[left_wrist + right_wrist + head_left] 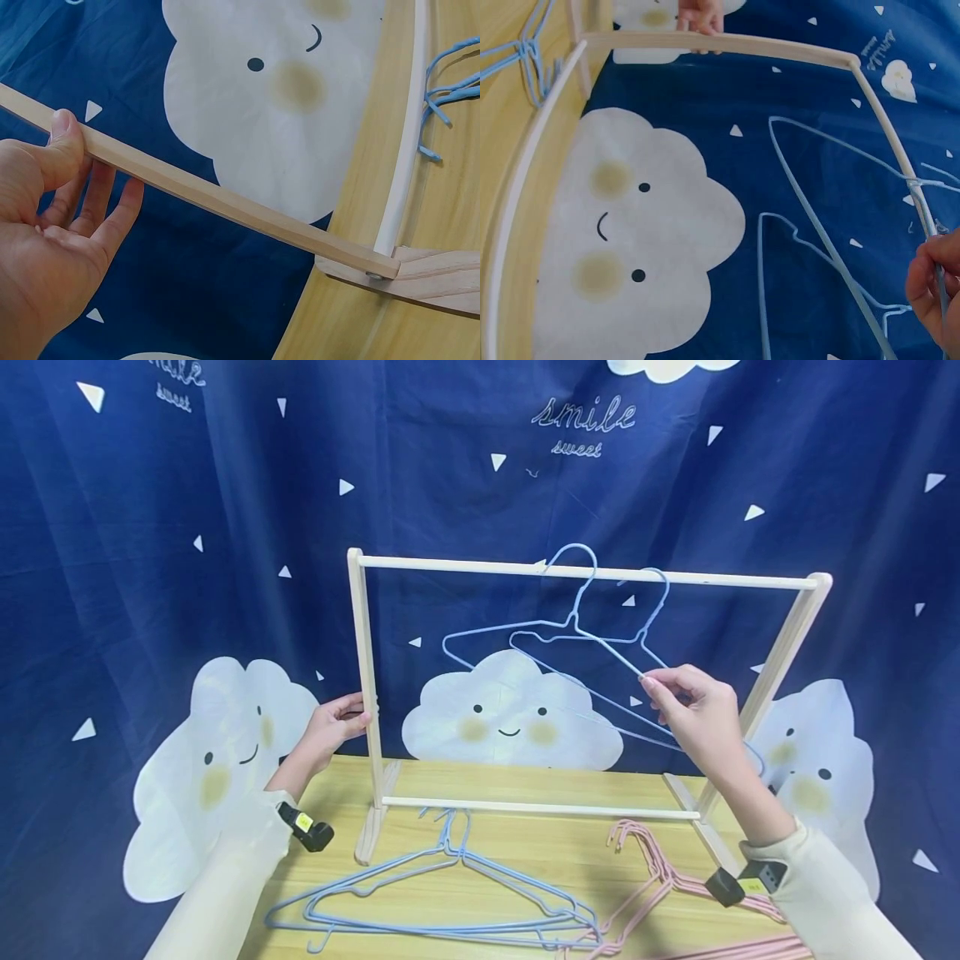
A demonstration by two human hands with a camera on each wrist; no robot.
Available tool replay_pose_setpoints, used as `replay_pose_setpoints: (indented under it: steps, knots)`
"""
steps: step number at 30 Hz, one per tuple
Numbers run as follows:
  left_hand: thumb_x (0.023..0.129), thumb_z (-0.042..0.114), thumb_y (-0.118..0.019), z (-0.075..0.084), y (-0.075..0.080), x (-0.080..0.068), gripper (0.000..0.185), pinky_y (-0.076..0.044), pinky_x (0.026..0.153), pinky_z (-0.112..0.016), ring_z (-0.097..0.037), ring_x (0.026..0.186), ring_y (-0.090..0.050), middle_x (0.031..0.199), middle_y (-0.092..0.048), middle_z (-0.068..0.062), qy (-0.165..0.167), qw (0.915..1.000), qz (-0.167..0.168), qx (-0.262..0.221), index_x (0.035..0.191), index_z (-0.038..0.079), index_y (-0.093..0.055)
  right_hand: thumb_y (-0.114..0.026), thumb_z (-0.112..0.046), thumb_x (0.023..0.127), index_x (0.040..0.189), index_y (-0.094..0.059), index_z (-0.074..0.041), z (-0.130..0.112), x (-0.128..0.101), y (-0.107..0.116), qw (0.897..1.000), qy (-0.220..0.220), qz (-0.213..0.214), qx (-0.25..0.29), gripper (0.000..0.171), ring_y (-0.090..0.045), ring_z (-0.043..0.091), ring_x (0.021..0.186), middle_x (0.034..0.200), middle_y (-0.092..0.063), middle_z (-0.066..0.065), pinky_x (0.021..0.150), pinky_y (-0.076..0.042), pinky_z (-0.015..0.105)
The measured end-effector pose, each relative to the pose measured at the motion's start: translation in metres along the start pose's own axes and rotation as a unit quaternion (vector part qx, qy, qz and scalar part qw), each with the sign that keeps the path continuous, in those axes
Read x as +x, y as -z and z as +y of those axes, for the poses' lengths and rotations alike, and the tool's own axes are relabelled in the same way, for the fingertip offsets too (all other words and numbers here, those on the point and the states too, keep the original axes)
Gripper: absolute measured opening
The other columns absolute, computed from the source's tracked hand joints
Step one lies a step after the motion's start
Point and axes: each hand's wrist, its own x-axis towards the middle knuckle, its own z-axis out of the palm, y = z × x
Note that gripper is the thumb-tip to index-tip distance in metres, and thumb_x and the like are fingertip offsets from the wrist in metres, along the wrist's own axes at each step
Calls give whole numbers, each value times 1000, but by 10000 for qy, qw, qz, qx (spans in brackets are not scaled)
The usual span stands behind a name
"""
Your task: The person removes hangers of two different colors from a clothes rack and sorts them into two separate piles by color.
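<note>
While my left hand curls its fingers round the left post of the pale wooden rack at the worktop's back edge, my right hand pinches the second light-blue wire hanger hooked on the rack's top rail.

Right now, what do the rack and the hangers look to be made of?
The rack looks like pale unfinished wood: matte, with faint grain on the upright that the left hand holds. The blue hangers on its top bar look like thin wire with a smooth coloured coating, probably plastic over metal. The pink hangers on the table look the same.
</note>
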Motion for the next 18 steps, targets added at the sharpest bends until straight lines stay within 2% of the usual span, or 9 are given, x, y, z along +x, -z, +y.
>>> replay_pose_setpoints:
  steps: [12,18]
  knots:
    - [99,6,-65,-4,1,3,52,-58,84,-15,4,89,-68,95,-67,19,-36,10000,39,10,144,-13,-46,-75,2,89,92,-78,1,13,-34,-14,9965,-87,-719,429,4,-55,6,50,68,-63,5,47,-47,14]
    - [99,5,-65,-3,1,2,54,-58,85,-15,4,90,-67,96,-66,18,-30,10000,-9,-37,145,-13,-44,-76,1,89,90,-78,-3,20,-50,-22,9936,-241,-984,502,5,-54,7,49,66,-62,5,46,-46,16]
